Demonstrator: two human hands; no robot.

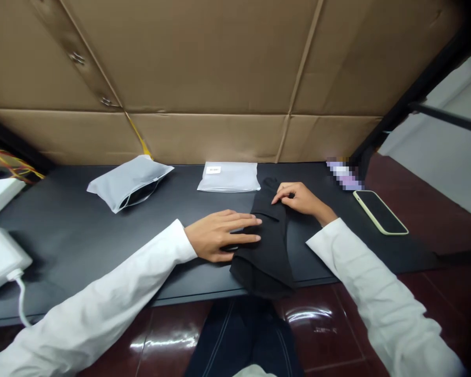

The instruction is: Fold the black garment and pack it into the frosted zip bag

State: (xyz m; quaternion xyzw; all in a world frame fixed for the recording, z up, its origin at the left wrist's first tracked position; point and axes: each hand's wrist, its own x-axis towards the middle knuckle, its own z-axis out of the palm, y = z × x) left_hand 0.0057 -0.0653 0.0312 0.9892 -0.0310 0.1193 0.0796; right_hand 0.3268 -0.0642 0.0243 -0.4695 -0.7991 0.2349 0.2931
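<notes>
We laid our left hand flat on the black cloth, fingers together, and our right fingers rested gently on it.

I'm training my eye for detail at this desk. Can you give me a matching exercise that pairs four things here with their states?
Things:
1. black cloth
2. phone
3. labelled bag
4. bag at left

States:
A. dark contents showing at its opening
B. touched by the left hand and right hand
C. pale-edged, right of both hands
D. white sticker on its face

Pairs: 1-B, 2-C, 3-D, 4-A
</notes>
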